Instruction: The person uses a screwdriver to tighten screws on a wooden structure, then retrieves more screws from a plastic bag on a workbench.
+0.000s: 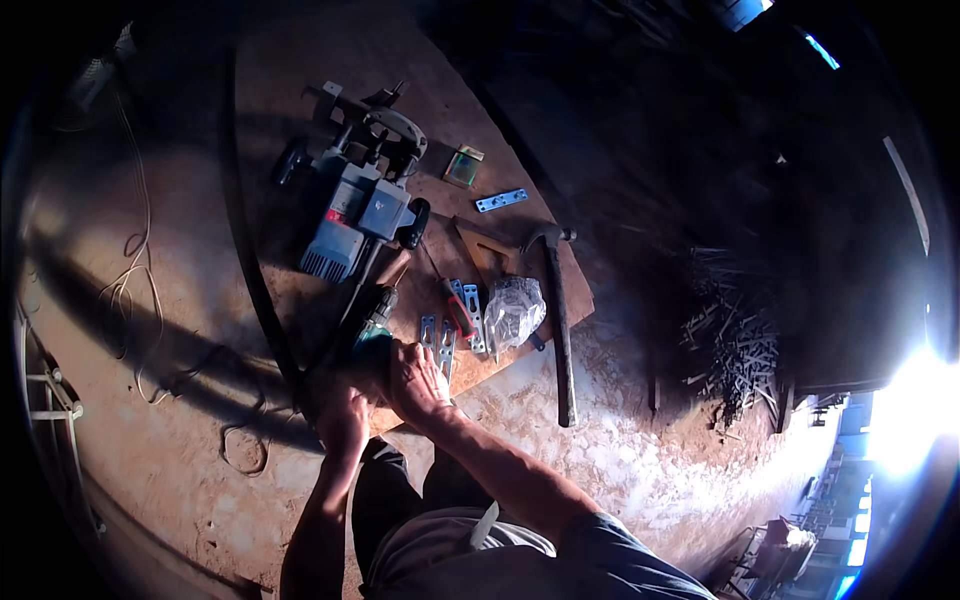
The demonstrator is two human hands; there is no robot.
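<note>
A teal power drill (372, 345) with a metal chuck lies at the near edge of the wooden worktable, partly covered by my hands. Closed over its right side is my right hand (418, 380), fingers together. In deep shadow at the drill's near end is my left hand (343, 415); its fingers are hidden. Just right of the drill are slotted metal brackets (446, 340), and a screwdriver (458, 312) with a red and black handle lies across others beside them. A clear plastic bag (516, 312) sits further right.
A blue-grey router (360, 205) stands at the table's far left. Behind lie a small box (463, 167) and a metal plate (501, 200). A try square (485, 247) and a hammer (558, 320) are on the right, its handle overhanging the edge. Cable (140, 270) trails across the floor.
</note>
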